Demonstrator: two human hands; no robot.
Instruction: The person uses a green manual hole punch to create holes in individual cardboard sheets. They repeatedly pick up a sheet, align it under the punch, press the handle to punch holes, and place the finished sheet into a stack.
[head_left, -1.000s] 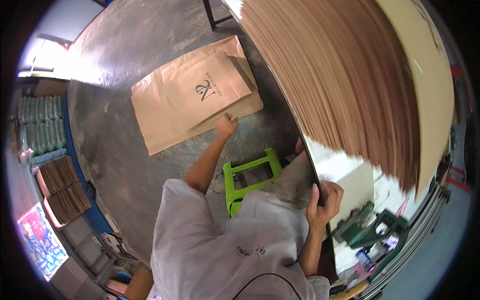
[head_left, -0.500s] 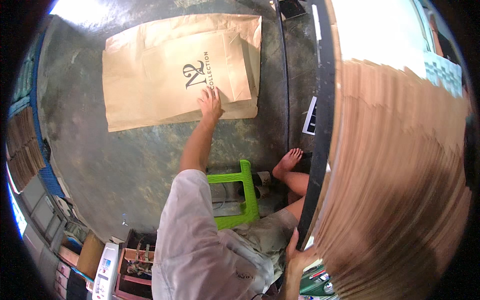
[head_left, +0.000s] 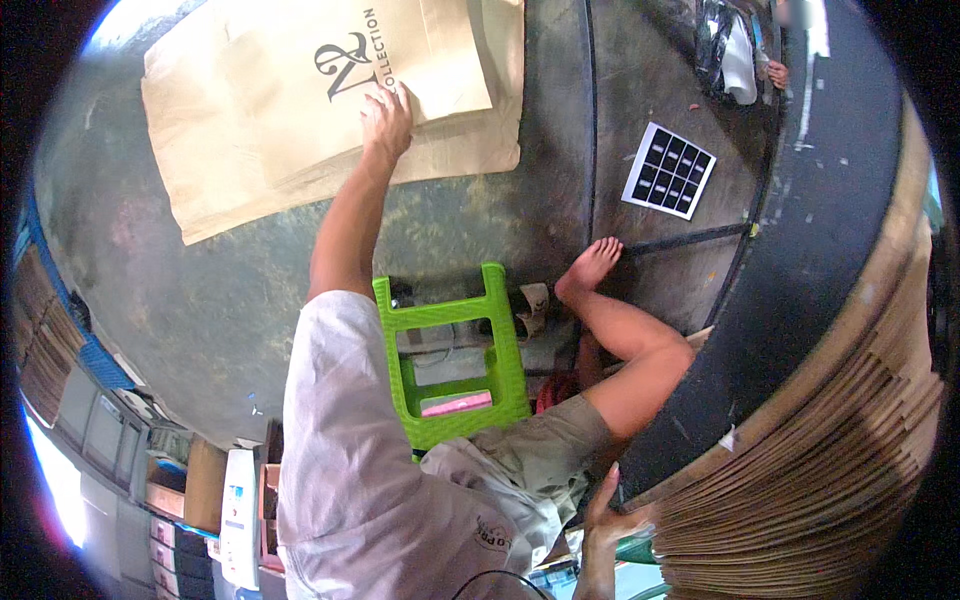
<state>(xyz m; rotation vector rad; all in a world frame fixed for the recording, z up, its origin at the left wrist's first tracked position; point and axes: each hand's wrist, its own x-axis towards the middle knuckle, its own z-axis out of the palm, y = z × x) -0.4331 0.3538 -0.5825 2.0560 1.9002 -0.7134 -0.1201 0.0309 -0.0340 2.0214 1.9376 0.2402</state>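
Your left hand (head_left: 388, 115) lies flat, fingers open, pinning the brown paper bags (head_left: 300, 110) at eleven o'clock; your right hand (head_left: 605, 515) grips the cardboard stack's (head_left: 820, 490) edge at five, steadying it.

Matt brown paper bags (head_left: 300, 110) lie on a rough, stained concrete floor (head_left: 200, 290) beside a glossy green plastic stool (head_left: 450, 360).

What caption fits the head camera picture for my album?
Left hand flat on brown paper bags, right hand gripping a stacked pile.
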